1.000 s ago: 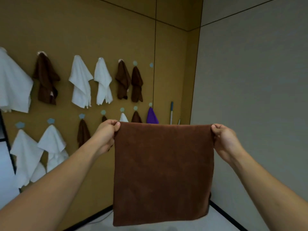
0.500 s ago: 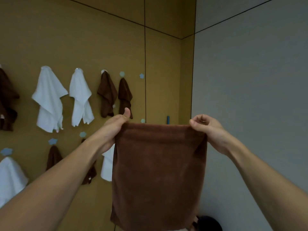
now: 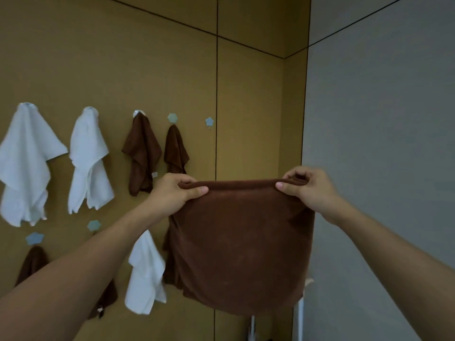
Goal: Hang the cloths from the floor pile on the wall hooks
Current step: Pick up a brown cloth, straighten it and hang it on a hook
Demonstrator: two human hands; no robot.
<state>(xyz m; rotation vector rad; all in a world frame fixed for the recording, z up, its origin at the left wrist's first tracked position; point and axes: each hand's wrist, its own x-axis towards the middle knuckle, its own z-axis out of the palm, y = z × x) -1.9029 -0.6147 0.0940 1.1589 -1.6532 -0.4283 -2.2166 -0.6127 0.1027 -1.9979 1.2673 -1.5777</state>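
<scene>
I hold a brown cloth (image 3: 242, 247) spread out in front of me, hanging down from its top edge. My left hand (image 3: 176, 193) pinches the top left corner and my right hand (image 3: 307, 189) pinches the top right corner. A bare pale blue star-shaped hook (image 3: 209, 122) sits on the mustard wall above and between my hands. The hook left of it (image 3: 172, 117) carries a brown cloth (image 3: 176, 150). The floor pile is out of view.
Two white cloths (image 3: 23, 163) (image 3: 88, 161) and a brown one (image 3: 141, 153) hang along the upper row. The lower row has a bare hook (image 3: 93, 225), a white cloth (image 3: 145, 274) and a brown cloth (image 3: 33, 262). A grey wall (image 3: 381, 143) meets the corner on the right.
My hands have come closer together along the cloth's top edge and risen. The view has tilted up and nearer the wall, so the floor has dropped out of sight.
</scene>
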